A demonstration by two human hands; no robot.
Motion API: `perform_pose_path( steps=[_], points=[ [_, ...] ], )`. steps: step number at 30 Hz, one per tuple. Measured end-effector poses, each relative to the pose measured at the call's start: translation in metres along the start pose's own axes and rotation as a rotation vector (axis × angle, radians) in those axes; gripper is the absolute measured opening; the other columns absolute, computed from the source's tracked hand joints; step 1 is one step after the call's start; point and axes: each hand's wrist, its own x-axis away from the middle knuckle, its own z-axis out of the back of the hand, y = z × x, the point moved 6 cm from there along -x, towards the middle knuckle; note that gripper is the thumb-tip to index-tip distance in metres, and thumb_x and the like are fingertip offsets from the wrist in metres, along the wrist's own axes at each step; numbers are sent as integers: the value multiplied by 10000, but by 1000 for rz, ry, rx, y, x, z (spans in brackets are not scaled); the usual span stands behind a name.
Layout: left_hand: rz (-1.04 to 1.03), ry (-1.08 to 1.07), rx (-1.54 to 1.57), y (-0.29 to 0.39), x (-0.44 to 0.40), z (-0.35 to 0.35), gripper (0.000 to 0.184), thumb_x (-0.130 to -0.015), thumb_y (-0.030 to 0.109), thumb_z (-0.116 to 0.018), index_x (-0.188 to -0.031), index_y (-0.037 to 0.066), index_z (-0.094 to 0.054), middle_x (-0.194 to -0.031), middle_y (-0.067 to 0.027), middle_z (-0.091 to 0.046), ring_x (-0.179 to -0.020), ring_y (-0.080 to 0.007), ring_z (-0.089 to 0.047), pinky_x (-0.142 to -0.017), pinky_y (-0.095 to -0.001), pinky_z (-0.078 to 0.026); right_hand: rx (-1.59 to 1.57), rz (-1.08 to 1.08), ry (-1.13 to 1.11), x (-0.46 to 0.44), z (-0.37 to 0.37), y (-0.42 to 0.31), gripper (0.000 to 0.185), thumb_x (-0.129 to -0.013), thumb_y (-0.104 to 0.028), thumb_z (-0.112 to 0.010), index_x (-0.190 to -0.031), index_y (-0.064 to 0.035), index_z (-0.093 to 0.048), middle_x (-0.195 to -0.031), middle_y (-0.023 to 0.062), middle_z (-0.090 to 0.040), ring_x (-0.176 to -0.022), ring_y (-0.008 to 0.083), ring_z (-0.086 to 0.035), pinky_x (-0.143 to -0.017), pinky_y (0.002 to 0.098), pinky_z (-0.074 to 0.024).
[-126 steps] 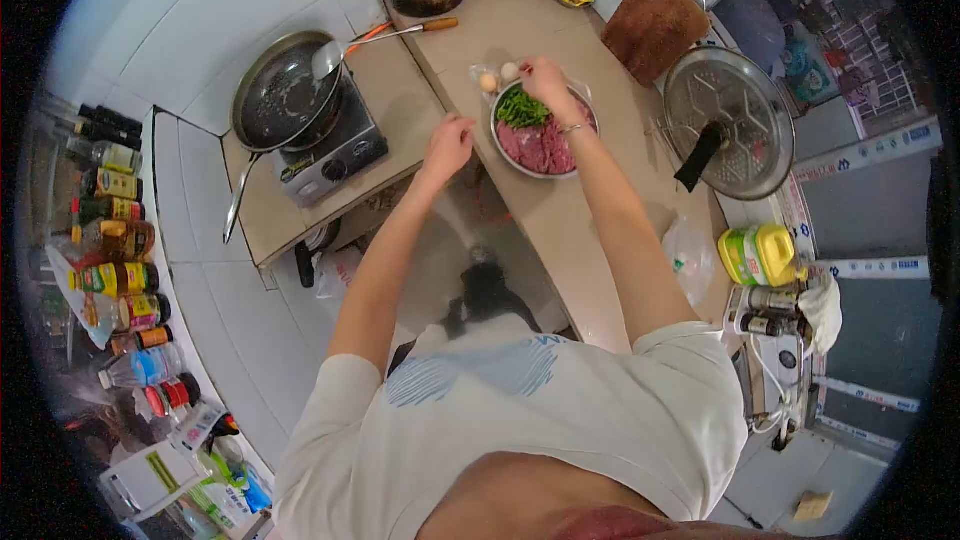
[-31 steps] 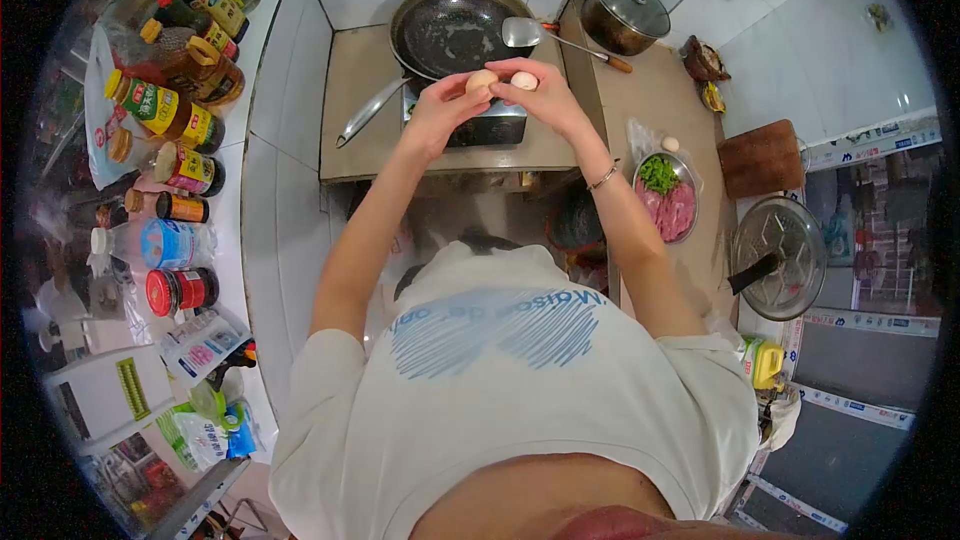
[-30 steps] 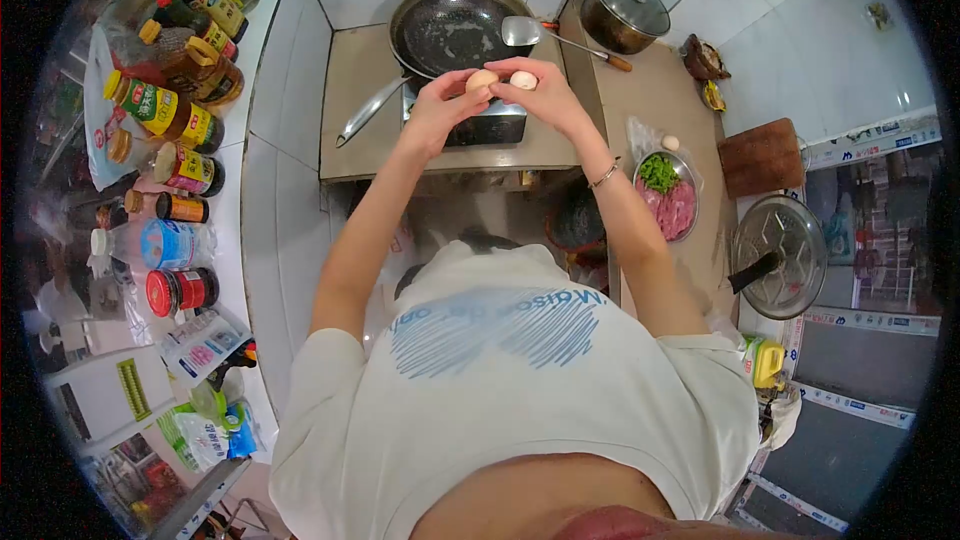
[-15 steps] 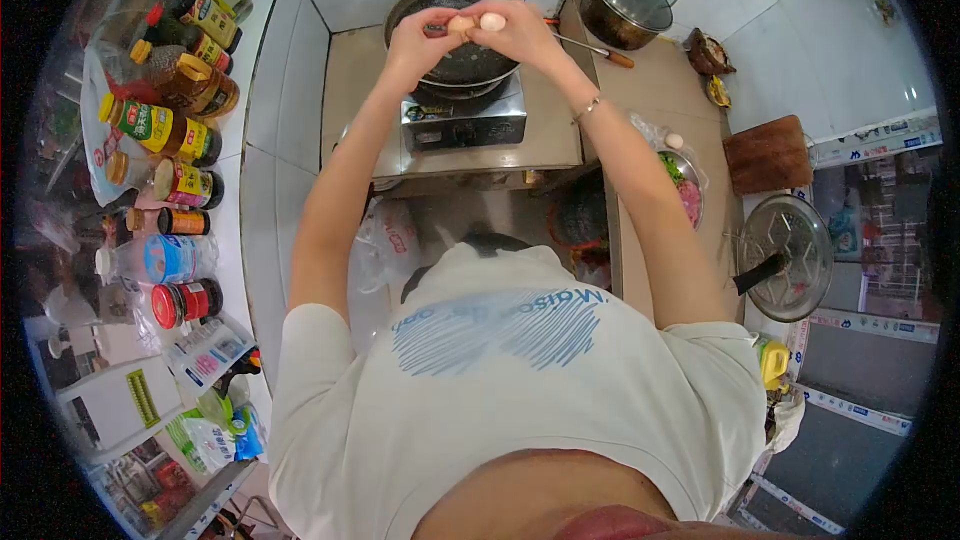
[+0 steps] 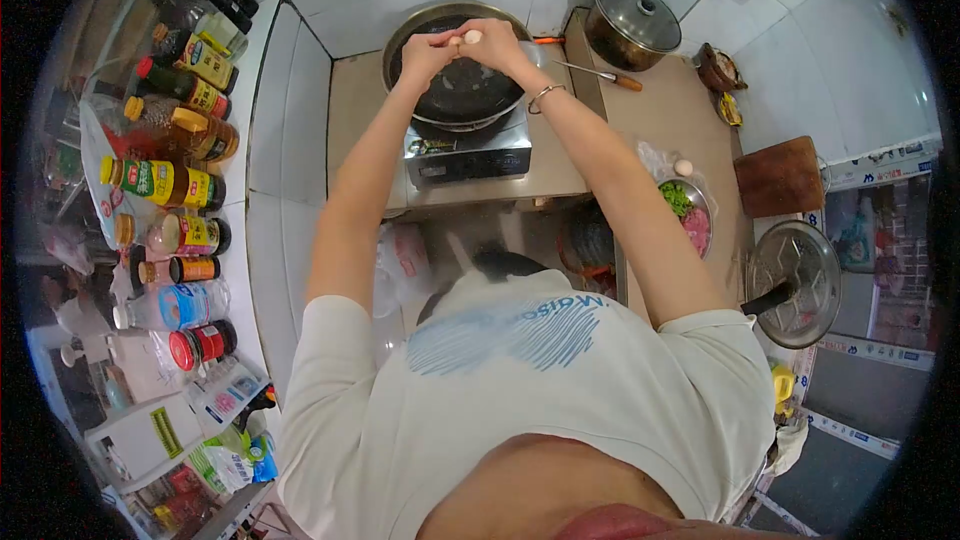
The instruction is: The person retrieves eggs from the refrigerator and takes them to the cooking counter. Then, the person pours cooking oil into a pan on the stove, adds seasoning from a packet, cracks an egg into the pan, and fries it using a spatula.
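Both hands are close together over the black frying pan [image 5: 470,95], which sits on the gas stove [image 5: 468,152]. My left hand [image 5: 428,55] is closed round a brownish egg [image 5: 455,41], mostly hidden by the fingers. In my right hand [image 5: 494,45] is a paler egg [image 5: 472,37], held beside the first one. Whether either shell is cracked is too small to tell. A spatula [image 5: 600,73] rests at the pan's right side, its wooden handle pointing right. Farther right, a metal bowl [image 5: 708,230] holds chopped greens [image 5: 676,199] and raw meat [image 5: 696,228], partly behind my right forearm.
A lidded pot [image 5: 632,25] stands at the back right. One more egg [image 5: 683,168] lies by the bowl. A cutting board [image 5: 780,177] and a glass lid [image 5: 795,285] are at the right. Several bottles [image 5: 165,183] line the left shelf.
From the counter at the right, my hands have come over to the stove with two eggs. In the last second they have moved forward, from the pan's near edge to above its middle.
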Motion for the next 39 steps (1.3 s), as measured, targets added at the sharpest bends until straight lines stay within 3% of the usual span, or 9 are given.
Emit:
perform_pose_path(
  steps=[4,7,12,14,18,21,23,35,39],
  points=[
    [28,21,30,-28,-23,-5,310,-673,150,-715,-974,83,-683,-774,-56,-671,-645,-76,-597,-616,-225,-485,-25,-55,-61,-10,-18,26,293,-624,-342,-713,-851,-158,-693,-831,124,-652,-797,288,-627,-735,358,-492],
    [31,66,-79,-32,-27,-5,309,-680,189,-722,-971,93,-685,-759,-56,-674,-656,-78,-602,-626,-232,-481,-36,-114,-13,-14,-25,38,292,-629,-257,-728,-875,-104,-688,-791,131,-658,-741,243,-636,-715,319,-487],
    [51,76,-61,-43,-31,-8,294,-699,214,-721,-964,93,-686,-741,-60,-673,-655,-72,-595,-623,-235,-473,-59,-175,-52,-20,-45,61,289,-619,-331,-716,-840,-146,-694,-833,138,-652,-805,303,-626,-752,372,-496],
    [65,83,-100,-52,-34,-7,290,-725,245,-721,-986,124,-684,-779,-49,-677,-670,-100,-606,-633,-255,-478,-35,-90,-3,-18,-46,59,257,-639,-232,-710,-861,-105,-690,-782,147,-653,-760,268,-641,-725,340,-493],
    [35,96,-205,-62,-36,-7,269,-723,267,-716,-969,161,-693,-757,-42,-675,-654,-107,-609,-622,-260,-475,-17,-96,-10,-19,-57,68,259,-630,-225,-711,-859,-108,-691,-803,155,-652,-784,287,-638,-732,343,-495],
    [65,112,-235,-57,-29,-8,260,-704,247,-712,-948,159,-697,-787,-75,-675,-704,-135,-627,-666,-271,-478,-39,-96,-18,-20,-64,72,270,-626,-324,-716,-837,-157,-700,-796,146,-649,-773,314,-626,-743,380,-499],
    [98,115,-244,-59,-31,-6,257,-688,223,-706,-933,145,-699,-820,-107,-676,-760,-165,-646,-708,-282,-484,-6,-83,-12,-18,-64,69,262,-627,-211,-703,-872,-120,-691,-809,157,-651,-797,301,-632,-745,346,-493],
    [74,92,-206,-86,-41,-2,274,-702,242,-709,-957,143,-690,-866,-133,-670,-816,-212,-646,-749,-286,-476,-4,-6,-53,-13,-63,78,263,-662,-228,-695,-901,-119,-684,-827,154,-652,-816,282,-636,-740,334,-492],
    [-29,53,-339,-76,-41,-4,264,-722,233,-696,-965,132,-683,-873,-155,-657,-821,-243,-642,-747,-305,-479,-7,6,-74,-12,-64,82,269,-662,-229,-697,-907,-118,-682,-829,158,-650,-813,285,-634,-735,336,-491]
  ],
)
